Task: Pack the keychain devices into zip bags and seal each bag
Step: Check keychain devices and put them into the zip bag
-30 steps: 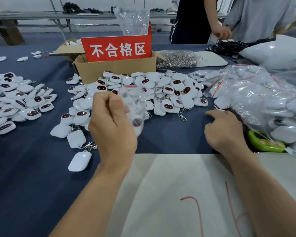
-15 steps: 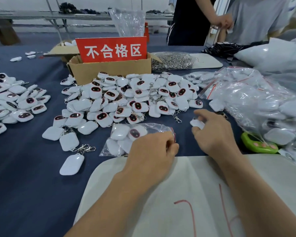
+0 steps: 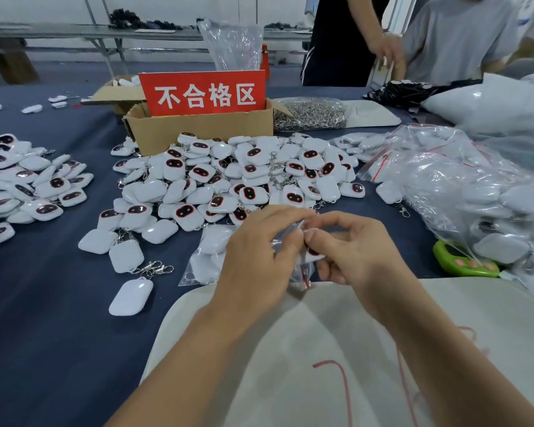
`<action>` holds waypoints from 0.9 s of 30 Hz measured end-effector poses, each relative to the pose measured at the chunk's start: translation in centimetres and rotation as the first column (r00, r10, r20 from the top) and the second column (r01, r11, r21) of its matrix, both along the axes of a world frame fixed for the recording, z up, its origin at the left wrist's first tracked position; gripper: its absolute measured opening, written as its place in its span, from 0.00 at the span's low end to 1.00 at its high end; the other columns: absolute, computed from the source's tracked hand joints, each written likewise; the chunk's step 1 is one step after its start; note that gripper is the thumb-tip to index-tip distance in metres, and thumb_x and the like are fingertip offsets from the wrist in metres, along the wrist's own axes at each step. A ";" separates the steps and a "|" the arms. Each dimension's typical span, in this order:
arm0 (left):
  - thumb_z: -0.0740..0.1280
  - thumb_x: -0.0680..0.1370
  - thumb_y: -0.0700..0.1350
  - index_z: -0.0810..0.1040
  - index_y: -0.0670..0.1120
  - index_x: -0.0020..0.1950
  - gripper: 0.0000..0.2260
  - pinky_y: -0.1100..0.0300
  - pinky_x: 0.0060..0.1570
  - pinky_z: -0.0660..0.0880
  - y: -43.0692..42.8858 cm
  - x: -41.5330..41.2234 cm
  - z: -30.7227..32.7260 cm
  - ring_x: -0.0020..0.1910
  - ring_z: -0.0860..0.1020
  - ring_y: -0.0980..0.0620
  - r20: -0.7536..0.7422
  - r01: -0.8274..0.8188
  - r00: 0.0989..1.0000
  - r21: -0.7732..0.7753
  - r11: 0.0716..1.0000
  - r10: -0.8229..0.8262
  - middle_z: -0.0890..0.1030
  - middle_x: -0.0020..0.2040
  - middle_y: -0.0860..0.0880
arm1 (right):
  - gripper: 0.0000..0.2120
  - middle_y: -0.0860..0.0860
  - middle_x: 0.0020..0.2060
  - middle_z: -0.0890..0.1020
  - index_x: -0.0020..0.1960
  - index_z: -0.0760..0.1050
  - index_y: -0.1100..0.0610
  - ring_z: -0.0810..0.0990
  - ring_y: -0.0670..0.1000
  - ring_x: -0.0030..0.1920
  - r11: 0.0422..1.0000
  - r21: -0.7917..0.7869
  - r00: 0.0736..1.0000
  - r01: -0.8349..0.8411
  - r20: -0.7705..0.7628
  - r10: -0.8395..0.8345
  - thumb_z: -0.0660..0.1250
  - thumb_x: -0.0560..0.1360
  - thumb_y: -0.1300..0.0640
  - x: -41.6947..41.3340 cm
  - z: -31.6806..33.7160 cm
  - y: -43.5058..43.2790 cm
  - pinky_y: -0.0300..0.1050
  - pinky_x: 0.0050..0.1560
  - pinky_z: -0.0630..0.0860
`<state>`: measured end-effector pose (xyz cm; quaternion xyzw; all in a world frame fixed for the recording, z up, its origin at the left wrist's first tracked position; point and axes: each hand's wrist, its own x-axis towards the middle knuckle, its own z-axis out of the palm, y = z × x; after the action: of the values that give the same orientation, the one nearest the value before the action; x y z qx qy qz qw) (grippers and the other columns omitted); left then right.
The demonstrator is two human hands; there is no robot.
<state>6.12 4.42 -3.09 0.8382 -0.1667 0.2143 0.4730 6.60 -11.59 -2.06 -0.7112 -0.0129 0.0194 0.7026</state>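
The job is well under way but far from finished. The zip bag (image 3: 199, 266) in hand lies on the blue tablecloth (image 3: 43, 318) just beyond the white mat (image 3: 290, 349). At least 2 white devices show through its film, and its red-lined mouth is raised between the 2 hands. The left hand (image 3: 253, 266) has thumb and forefinger closed together on the film at the mouth. The right hand (image 3: 364, 257) pinches a keychain device (image 3: 314, 252), dark face showing, right at that opening, with its other fingers curled under. The fingers cover the lip of the bag, so it is hard to tell whether the device is already inside. I judge this bag to be mid-filling and not yet sealed. On the right, a heap of filled bags (image 3: 463, 192) counts as finished work. There is plenty left to pack: a big loose pile of devices (image 3: 228, 177) lies in front of the cardboard box (image 3: 204, 131) with its red sign (image 3: 202, 92). A 2nd pile (image 3: 22, 186) sits at the far left, well apart. A few stray devices also lie near the bag's left side. Each bag to come needs filling and then its zip pressed closed.
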 end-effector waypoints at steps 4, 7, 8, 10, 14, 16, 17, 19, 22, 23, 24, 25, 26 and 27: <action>0.72 0.78 0.42 0.86 0.55 0.57 0.11 0.70 0.50 0.73 0.0 0.3 -0.3 0.48 0.81 0.61 -0.074 -0.044 0.997 -0.129 0.991 0.034 0.84 0.47 0.60 | 0.10 0.57 0.32 0.82 0.43 0.86 0.55 0.71 0.50 0.28 0.990 0.136 0.998 0.029 0.046 -0.036 0.73 0.63 0.65 0.1 -0.1 -0.3 0.38 0.28 0.68; 0.74 0.77 0.42 0.86 0.58 0.55 0.12 0.63 0.46 0.79 -0.1 0.2 -0.5 0.42 0.83 0.57 -0.144 -0.046 0.989 -0.230 0.972 0.013 0.85 0.42 0.57 | 0.10 0.56 0.31 0.80 0.45 0.87 0.57 0.71 0.49 0.30 0.983 0.179 0.999 0.029 0.037 -0.036 0.72 0.65 0.64 0.2 -0.1 -0.5 0.37 0.28 0.68; 0.74 0.76 0.43 0.85 0.60 0.53 0.12 0.63 0.44 0.80 -0.1 0.1 -0.5 0.40 0.83 0.57 -0.152 -0.038 0.988 -0.246 0.969 0.000 0.85 0.40 0.57 | 0.10 0.57 0.31 0.78 0.46 0.87 0.58 0.71 0.49 0.30 0.986 0.160 0.999 0.036 0.027 -0.041 0.72 0.66 0.63 0.2 -0.1 -0.5 0.37 0.28 0.67; 0.72 0.74 0.45 0.85 0.64 0.49 0.12 0.63 0.42 0.80 -0.2 0.0 -0.4 0.37 0.82 0.57 -0.161 -0.037 0.987 -0.257 0.966 -0.005 0.84 0.38 0.57 | 0.08 0.57 0.30 0.76 0.47 0.87 0.59 0.71 0.49 0.29 0.989 0.137 0.999 0.050 0.005 -0.051 0.72 0.70 0.65 0.0 0.0 -0.5 0.36 0.28 0.67; 0.72 0.72 0.49 0.84 0.67 0.45 0.11 0.61 0.42 0.81 -0.4 -0.3 -0.1 0.37 0.83 0.56 -0.148 -0.062 0.989 -0.250 0.966 0.025 0.85 0.38 0.58 | 0.11 0.57 0.28 0.75 0.45 0.85 0.59 0.70 0.48 0.27 0.993 0.083 0.996 0.085 0.011 -0.087 0.67 0.76 0.71 -0.3 0.3 0.1 0.36 0.29 0.70; 0.71 0.73 0.51 0.83 0.68 0.43 0.09 0.61 0.39 0.79 -0.6 -0.5 0.0 0.36 0.82 0.56 -0.114 -0.084 0.992 -0.211 0.974 0.061 0.84 0.38 0.59 | 0.12 0.54 0.27 0.75 0.43 0.85 0.57 0.69 0.49 0.28 0.993 0.048 0.993 0.107 0.038 -0.109 0.67 0.75 0.70 -0.5 0.4 0.4 0.38 0.31 0.71; 0.71 0.73 0.52 0.83 0.66 0.43 0.07 0.61 0.38 0.79 -0.6 -0.6 0.1 0.35 0.81 0.56 -0.106 -0.097 0.991 -0.202 0.975 0.076 0.84 0.37 0.59 | 0.12 0.52 0.26 0.77 0.42 0.85 0.56 0.68 0.48 0.27 0.992 0.037 0.991 0.121 0.049 -0.123 0.68 0.74 0.70 -0.6 0.4 0.5 0.37 0.30 0.70; 0.71 0.72 0.51 0.84 0.61 0.45 0.05 0.59 0.38 0.79 -0.8 -0.7 0.0 0.35 0.81 0.55 -0.115 -0.106 0.990 -0.210 0.972 0.083 0.84 0.36 0.58 | 0.13 0.48 0.25 0.80 0.41 0.86 0.54 0.69 0.45 0.25 0.987 0.009 0.984 0.157 0.080 -0.158 0.69 0.73 0.70 -0.9 0.7 0.6 0.34 0.27 0.68; 0.72 0.73 0.50 0.84 0.58 0.47 0.05 0.56 0.40 0.80 -0.8 -0.8 0.0 0.36 0.83 0.55 -0.146 -0.080 0.988 -0.236 0.969 0.046 0.84 0.37 0.57 | 0.12 0.51 0.31 0.86 0.42 0.87 0.53 0.76 0.49 0.26 0.980 -0.008 0.973 0.201 0.118 -0.199 0.71 0.72 0.69 -1.0 0.9 0.4 0.39 0.31 0.74; 0.72 0.73 0.49 0.84 0.57 0.46 0.04 0.56 0.40 0.80 -0.8 -0.8 0.0 0.36 0.83 0.55 -0.146 -0.072 0.989 -0.236 0.969 0.038 0.84 0.37 0.57 | 0.11 0.52 0.33 0.87 0.43 0.87 0.54 0.79 0.51 0.28 0.978 -0.011 0.971 0.206 0.126 -0.203 0.71 0.72 0.68 -1.0 0.9 0.4 0.42 0.33 0.76; 0.71 0.73 0.49 0.85 0.57 0.46 0.04 0.55 0.40 0.81 -0.8 -0.9 0.0 0.36 0.83 0.55 -0.145 -0.067 0.989 -0.234 0.970 0.033 0.84 0.37 0.57 | 0.10 0.51 0.33 0.87 0.43 0.87 0.54 0.79 0.50 0.28 0.978 -0.017 0.970 0.208 0.132 -0.204 0.71 0.71 0.67 -1.0 0.9 0.4 0.41 0.34 0.76; 0.71 0.74 0.49 0.85 0.56 0.46 0.04 0.55 0.40 0.80 -0.9 -0.9 0.1 0.36 0.83 0.54 -0.144 -0.066 0.989 -0.237 0.969 0.033 0.84 0.37 0.57 | 0.10 0.50 0.32 0.86 0.43 0.87 0.53 0.76 0.47 0.27 0.978 -0.024 0.970 0.208 0.137 -0.203 0.71 0.71 0.66 -1.0 0.9 0.4 0.37 0.31 0.73; 0.71 0.74 0.50 0.85 0.57 0.46 0.04 0.55 0.40 0.80 -0.9 -0.9 0.1 0.36 0.83 0.54 -0.143 -0.069 0.989 -0.242 0.968 0.035 0.84 0.37 0.56 | 0.10 0.49 0.30 0.85 0.42 0.87 0.52 0.73 0.44 0.25 0.978 -0.029 0.970 0.206 0.141 -0.200 0.71 0.70 0.66 -1.0 0.9 0.5 0.34 0.29 0.69; 0.71 0.74 0.50 0.85 0.57 0.46 0.04 0.55 0.39 0.79 -0.8 -0.8 0.1 0.36 0.82 0.54 -0.143 -0.073 0.989 -0.250 0.966 0.037 0.84 0.36 0.56 | 0.10 0.49 0.29 0.84 0.42 0.87 0.52 0.71 0.43 0.25 0.979 -0.030 0.970 0.203 0.144 -0.197 0.70 0.69 0.64 -1.0 0.8 0.6 0.33 0.28 0.68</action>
<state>5.27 3.58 -2.98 0.7878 -0.0816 0.1888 0.5806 5.61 -11.00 -1.22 -0.7240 0.0098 -0.1012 0.6822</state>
